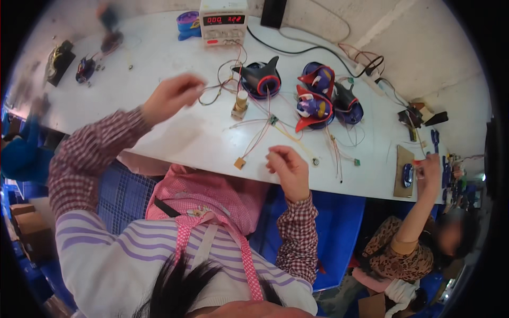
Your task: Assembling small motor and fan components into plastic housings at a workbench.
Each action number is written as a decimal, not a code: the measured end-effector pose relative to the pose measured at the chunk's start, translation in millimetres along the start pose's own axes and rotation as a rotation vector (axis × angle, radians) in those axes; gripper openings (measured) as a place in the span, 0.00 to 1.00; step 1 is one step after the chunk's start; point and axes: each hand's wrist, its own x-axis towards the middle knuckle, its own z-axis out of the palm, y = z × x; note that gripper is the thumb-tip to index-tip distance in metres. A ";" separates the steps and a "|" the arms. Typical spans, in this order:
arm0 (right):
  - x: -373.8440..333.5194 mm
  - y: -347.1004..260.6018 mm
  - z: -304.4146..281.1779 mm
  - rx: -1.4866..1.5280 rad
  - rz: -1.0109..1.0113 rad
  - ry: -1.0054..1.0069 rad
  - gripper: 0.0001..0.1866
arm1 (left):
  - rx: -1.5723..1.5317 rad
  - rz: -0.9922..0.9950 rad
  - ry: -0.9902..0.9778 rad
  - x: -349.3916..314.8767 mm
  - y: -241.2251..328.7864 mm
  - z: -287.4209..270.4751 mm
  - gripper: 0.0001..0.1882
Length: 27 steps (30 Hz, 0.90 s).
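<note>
Trailing thin wires [258,137], a black, finned, red-ringed shell [259,75] sits on the white table [154,53] beyond the left hand [172,97], fingers too blurred to tell, and right hand [290,168], fingers curled narrow, hold unclear.

The left hand [176,96] was held out ahead, its fingers pointed rightward and blurred, with the left arm [98,148] bent outward at the elbow. The right hand [289,168] was held nearer the body, its fingers curled inward; the right forearm [297,236] was pointed forward.
</note>
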 end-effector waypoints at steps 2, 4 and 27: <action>27.1 -11.9 5.7 0.019 0.006 0.143 0.09 | -0.020 0.238 0.102 54.6 17.1 7.2 0.11; 65.9 -22.9 9.2 -0.027 -0.080 0.178 0.10 | 0.206 0.342 0.000 114.3 30.7 10.3 0.12; 251.1 -40.4 -28.6 -0.309 0.229 0.069 0.14 | 0.642 0.198 -0.312 167.6 -29.8 47.1 0.39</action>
